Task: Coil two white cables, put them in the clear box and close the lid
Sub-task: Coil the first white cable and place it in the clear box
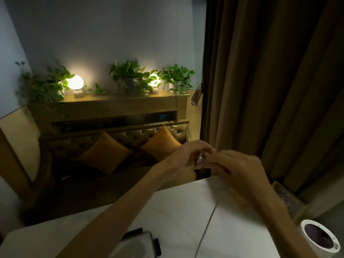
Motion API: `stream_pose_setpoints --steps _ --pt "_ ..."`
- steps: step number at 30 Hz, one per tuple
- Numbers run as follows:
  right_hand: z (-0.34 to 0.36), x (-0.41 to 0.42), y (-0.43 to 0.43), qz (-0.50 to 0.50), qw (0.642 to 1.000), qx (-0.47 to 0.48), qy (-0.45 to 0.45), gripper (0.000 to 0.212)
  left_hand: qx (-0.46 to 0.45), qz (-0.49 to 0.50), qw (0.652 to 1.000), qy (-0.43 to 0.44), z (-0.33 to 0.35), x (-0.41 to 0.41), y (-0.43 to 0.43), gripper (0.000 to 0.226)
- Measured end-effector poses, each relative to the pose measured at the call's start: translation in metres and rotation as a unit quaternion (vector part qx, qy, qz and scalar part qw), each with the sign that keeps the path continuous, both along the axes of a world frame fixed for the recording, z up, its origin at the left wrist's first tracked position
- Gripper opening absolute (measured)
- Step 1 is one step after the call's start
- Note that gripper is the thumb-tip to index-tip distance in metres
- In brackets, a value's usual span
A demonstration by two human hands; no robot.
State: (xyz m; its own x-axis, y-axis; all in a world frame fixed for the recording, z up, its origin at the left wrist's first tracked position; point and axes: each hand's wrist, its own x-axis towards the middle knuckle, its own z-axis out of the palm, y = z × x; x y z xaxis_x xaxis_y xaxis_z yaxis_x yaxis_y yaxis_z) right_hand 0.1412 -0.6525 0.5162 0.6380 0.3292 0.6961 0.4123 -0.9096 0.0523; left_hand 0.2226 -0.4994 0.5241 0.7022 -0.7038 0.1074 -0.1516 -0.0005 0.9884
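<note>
Your left hand [178,158] and right hand [240,168] meet above the far edge of the white tabletop [176,211], fingertips touching or nearly so; the left grip is curled round a small whitish bundle, which looks like loops of the white cable [210,218]; the right grip is smeared by motion blur, so I cannot tell whether it pinches the cable or only rests against it; from under your right hand a single strand of that cable hangs down to the tabletop and runs toward you, leaving the picture at the bottom edge; the clear box [137,243] sits at the near edge of the tabletop, just beside your left forearm and left of the strand, partly cut off by the frame, with dark clips on its side; whether its lid is seated I cannot tell; a white cup [319,237], dark inside, stands at the near right corner, well apart from the box; beyond the tabletop is a tufted sofa [130,183] with two orange cushions [106,153], a shelf [119,101] of potted plants and two glowing lamps above it, and a brown curtain [270,90] on the right
</note>
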Motion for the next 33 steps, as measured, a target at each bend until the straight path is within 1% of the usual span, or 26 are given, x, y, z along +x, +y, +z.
stream_pose_setpoints --steps 2,3,5,6,9,11,12,13,14,15,16,18,20,21,22,23,25,26,27,29,31,33 --pt "0.009 -0.002 -0.005 0.009 0.999 -0.016 -0.047 0.028 0.006 -0.010 1.000 0.002 -0.001 -0.004 0.003 0.038" --pt "0.013 -0.002 -0.007 0.009 0.998 -0.019 -0.060 0.028 0.011 -0.014 1.000 -0.011 -0.003 -0.004 0.002 0.040" --pt "0.019 -0.002 -0.009 0.007 0.997 -0.027 -0.074 0.029 0.029 0.003 0.998 -0.055 -0.003 -0.003 0.000 0.039" --pt "0.020 -0.001 -0.011 0.006 0.996 -0.033 -0.078 0.030 0.031 0.021 0.997 -0.063 -0.001 -0.002 0.000 0.037" --pt "0.019 0.001 -0.016 0.001 0.996 -0.049 -0.074 0.041 0.019 0.062 0.997 -0.044 -0.001 0.001 -0.001 0.029" --pt "0.019 0.002 -0.022 0.002 0.997 -0.036 -0.067 0.052 0.048 0.027 0.998 -0.034 -0.001 -0.004 -0.002 0.029" --pt "0.020 0.003 -0.025 0.007 0.997 -0.028 -0.068 0.055 0.042 0.001 0.999 -0.018 -0.003 -0.008 -0.003 0.029" --pt "0.022 0.004 -0.028 0.019 0.997 -0.019 -0.070 0.053 0.016 -0.017 0.999 0.021 -0.006 -0.013 -0.004 0.029" --pt "0.024 0.007 -0.030 0.037 0.997 -0.008 -0.074 0.048 -0.030 -0.027 0.995 0.089 -0.008 -0.019 -0.004 0.031" --pt "0.026 0.009 -0.031 0.057 0.995 0.003 -0.076 0.041 -0.081 -0.048 0.983 0.158 -0.010 -0.024 -0.004 0.038" --pt "0.027 0.011 -0.032 0.079 0.994 0.013 -0.078 0.034 -0.115 -0.080 0.970 0.198 -0.012 -0.028 -0.004 0.047" --pt "0.029 0.017 -0.032 0.112 0.989 0.028 -0.087 0.026 -0.135 -0.126 0.960 0.211 -0.013 -0.032 -0.005 0.055" --pt "0.027 0.026 -0.029 0.144 0.983 0.081 -0.079 0.023 -0.137 -0.158 0.957 0.200 -0.008 -0.033 -0.006 0.060" --pt "0.023 0.029 -0.025 0.167 0.975 0.135 -0.054 0.024 -0.139 -0.179 0.953 0.199 -0.004 -0.034 -0.005 0.063" --pt "0.019 0.032 -0.020 0.192 0.960 0.204 -0.009 0.023 -0.146 -0.202 0.946 0.206 -0.001 -0.034 -0.005 0.065" --pt "0.013 0.033 -0.013 0.213 0.935 0.278 0.053 0.020 -0.160 -0.226 0.935 0.220 0.001 -0.032 -0.004 0.066" --pt "-0.001 0.028 0.005 0.238 0.862 0.410 0.178 0.016 -0.210 -0.259 0.904 0.269 0.004 -0.029 -0.002 0.068" --pt "-0.010 0.025 0.014 0.231 0.833 0.456 0.212 0.018 -0.235 -0.257 0.891 0.291 0.004 -0.025 -0.003 0.069" --pt "-0.017 0.022 0.021 0.211 0.822 0.479 0.225 0.021 -0.258 -0.241 0.883 0.308 0.004 -0.022 -0.005 0.070" --pt "-0.030 0.017 0.030 0.163 0.832 0.472 0.241 0.030 -0.293 -0.186 0.878 0.329 0.005 -0.014 -0.008 0.070" --pt "-0.040 0.014 0.033 0.140 0.846 0.434 0.276 0.029 -0.327 -0.136 0.866 0.354 0.008 -0.005 -0.009 0.067" --pt "-0.047 0.008 0.032 0.128 0.854 0.395 0.314 0.027 -0.377 -0.118 0.827 0.400 0.010 0.002 -0.007 0.064"
